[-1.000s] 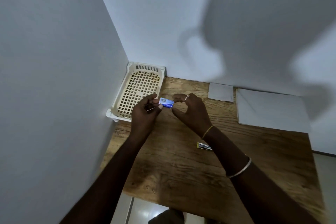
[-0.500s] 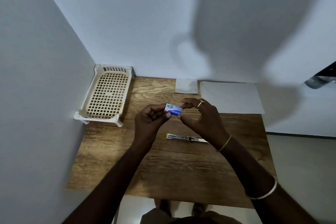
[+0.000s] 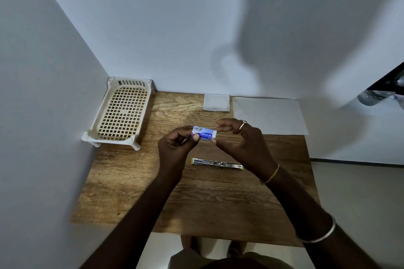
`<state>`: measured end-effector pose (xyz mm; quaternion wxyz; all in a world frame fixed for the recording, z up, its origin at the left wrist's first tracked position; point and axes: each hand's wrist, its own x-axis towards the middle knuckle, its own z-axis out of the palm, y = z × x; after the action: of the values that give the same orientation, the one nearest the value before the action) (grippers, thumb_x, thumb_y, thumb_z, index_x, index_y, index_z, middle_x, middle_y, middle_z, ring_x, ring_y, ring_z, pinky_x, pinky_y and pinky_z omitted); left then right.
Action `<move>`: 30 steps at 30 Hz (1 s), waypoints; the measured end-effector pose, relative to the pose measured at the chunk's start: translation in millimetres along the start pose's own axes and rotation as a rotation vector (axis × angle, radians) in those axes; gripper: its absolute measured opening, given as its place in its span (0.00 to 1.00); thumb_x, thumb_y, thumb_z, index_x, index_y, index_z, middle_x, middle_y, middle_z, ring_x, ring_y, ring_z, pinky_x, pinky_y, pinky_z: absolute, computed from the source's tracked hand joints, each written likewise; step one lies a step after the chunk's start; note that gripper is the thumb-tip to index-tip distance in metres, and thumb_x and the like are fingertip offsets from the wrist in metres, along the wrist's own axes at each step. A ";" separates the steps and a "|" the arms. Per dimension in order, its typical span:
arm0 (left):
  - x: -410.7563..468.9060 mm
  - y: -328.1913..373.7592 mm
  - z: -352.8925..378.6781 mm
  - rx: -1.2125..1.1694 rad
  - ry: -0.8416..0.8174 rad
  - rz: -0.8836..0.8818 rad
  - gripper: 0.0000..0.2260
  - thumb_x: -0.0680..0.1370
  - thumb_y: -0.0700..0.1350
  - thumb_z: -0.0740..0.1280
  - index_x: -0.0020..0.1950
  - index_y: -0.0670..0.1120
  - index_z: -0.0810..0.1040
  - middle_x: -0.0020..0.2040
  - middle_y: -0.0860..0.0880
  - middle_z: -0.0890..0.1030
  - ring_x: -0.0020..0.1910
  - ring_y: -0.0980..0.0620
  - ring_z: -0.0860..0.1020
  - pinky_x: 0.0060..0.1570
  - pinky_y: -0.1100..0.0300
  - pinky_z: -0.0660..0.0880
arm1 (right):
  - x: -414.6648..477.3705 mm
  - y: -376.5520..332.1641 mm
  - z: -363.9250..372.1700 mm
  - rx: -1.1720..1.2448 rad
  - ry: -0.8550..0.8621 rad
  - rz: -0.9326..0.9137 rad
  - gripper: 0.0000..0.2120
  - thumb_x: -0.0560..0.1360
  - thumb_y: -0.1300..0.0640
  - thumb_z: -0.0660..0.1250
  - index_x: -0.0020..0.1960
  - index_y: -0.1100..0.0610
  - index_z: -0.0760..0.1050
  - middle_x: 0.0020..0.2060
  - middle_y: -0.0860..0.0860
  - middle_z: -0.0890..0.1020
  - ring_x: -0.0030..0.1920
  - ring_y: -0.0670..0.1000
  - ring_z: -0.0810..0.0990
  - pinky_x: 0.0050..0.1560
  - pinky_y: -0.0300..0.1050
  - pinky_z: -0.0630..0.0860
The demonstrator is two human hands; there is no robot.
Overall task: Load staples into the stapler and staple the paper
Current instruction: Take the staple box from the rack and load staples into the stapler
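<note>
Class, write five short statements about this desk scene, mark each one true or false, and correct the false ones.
1. The left hand grips the blue box. True.
2. The right hand pinches the box's other end. True.
3. The stapler is held in the right hand. False: it lies on the table, opened out flat, with no hand touching it.
4. The paper lies at the table's back right. True.
5. The basket stands on the paper. False: it stands in the back left corner, apart from the paper.
</note>
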<state>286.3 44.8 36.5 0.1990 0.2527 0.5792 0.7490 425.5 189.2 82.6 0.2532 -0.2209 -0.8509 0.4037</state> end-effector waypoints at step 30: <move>0.0 25.8 -9.8 0.188 -0.051 0.153 0.07 0.72 0.29 0.75 0.49 0.35 0.83 0.52 0.35 0.82 0.56 0.39 0.82 0.55 0.45 0.80 | -12.1 2.6 14.5 0.231 0.004 0.073 0.06 0.74 0.56 0.75 0.51 0.51 0.85 0.47 0.43 0.85 0.49 0.48 0.84 0.47 0.51 0.80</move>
<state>280.3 30.8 59.6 0.1311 0.3328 0.6207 0.6977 426.5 175.4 69.5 0.2639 -0.2220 -0.7895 0.5078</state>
